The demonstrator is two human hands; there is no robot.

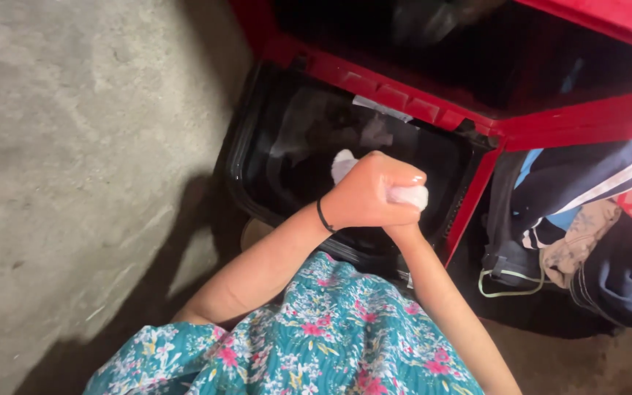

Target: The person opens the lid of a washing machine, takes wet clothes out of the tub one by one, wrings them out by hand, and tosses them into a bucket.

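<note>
Above the floral dress (316, 336), the left hand (363, 197) had its grip clamped on a white cloth (407, 194), the right hand's grip hidden beneath it, over the dark glass door (294, 139) of a red appliance (579, 117).

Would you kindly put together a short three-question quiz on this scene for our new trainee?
1. True or false: the left hand is wrapped around a white cloth.
2. Which is it? The open door below the hands belongs to a machine that is (a) red, (b) green, (c) white.
3. What lies to the right of the machine?

Key
1. True; white cloth shows at both ends of the fist. The right hand is hidden behind it.
2. (a) red, with a dark, black-framed door.
3. A pile of clothes, mostly dark blue, on the floor.
</note>
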